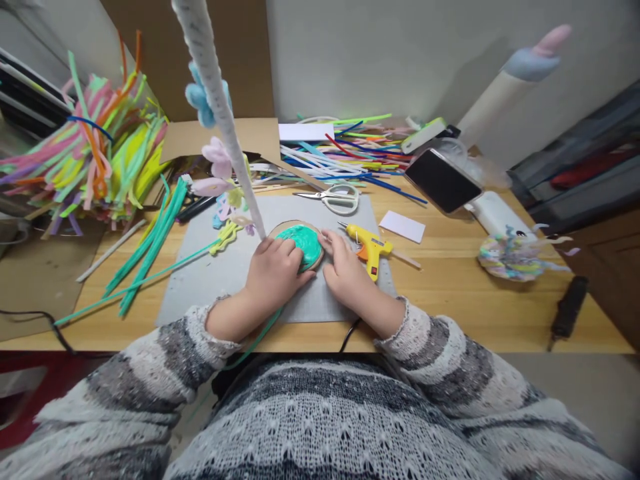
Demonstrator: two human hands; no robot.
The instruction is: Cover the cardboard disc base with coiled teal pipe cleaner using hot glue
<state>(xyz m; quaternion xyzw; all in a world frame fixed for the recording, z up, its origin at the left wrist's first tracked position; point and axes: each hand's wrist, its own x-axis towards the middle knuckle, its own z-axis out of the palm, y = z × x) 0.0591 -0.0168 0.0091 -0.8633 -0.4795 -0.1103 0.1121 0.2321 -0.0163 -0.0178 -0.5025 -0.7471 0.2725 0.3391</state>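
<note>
Okay so, taking the clock as centred on the disc, the front edge of the wooden bench runs along 6 o'clock, just below the gray mat. A green strand comes out under the left wrist and drops over that edge, and a black cord crosses it near 5.

The disc sits on the mat between both hands, turquoise on top with a brownish rim. The left hand is curled over its 8 o'clock side, fingertips partly hidden, so can't tell what it's pinching. The right hand has its fingers half bent at the 3 o'clock rim, touching; can't tell if it's gripping.

Not much elbow room at 3: the yellow glue gun lies just beside the right hand, over the mat's right edge. Wood shows from there out to a black tool at 4, near the bench's right end. Green stems crowd 9 o'clock, left of the mat.

Further back, a fuzzy white stalk leans up toward 11, scissors lie at 1, a phone at 2. Loose colored stems fill 12, against the wall.
</note>
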